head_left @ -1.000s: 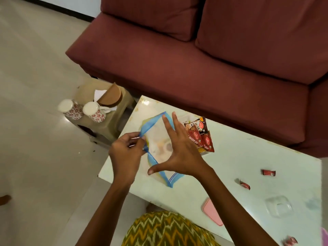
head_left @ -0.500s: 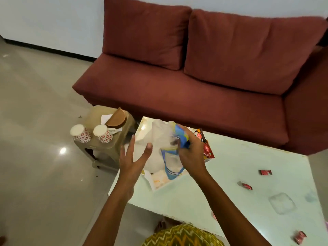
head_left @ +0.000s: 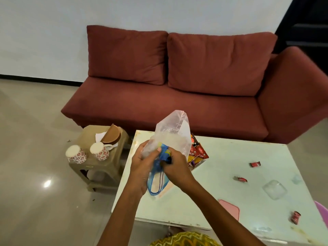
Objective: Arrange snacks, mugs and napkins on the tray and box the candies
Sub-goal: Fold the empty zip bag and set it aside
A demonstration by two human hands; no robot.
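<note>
Two hands: my left hand [head_left: 142, 166] and right hand [head_left: 175, 167] are both closed on the crinkly clear plastic bag with blue handles [head_left: 170, 137], lifted above the pale green table [head_left: 230, 157].
Handling: light, limp, slippery; I'd judge gripping the bunched neck is best.

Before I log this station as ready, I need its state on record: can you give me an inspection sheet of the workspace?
Surface: pale table, worn and stained at its near edge.
Job's things: snack packets behind the bag; three red wrapped candies loose; clear box empty; pink lid apart from it; two floral mugs and napkins in a wooden holder on the stool.
Clutter: a purple item at the right edge, unidentified.
Grippers: left hand and right hand both clutch the clear plastic bag with blue handles.
Cables: nothing seen.
Surroundings: maroon sofa, white wall, tiled floor.
</note>
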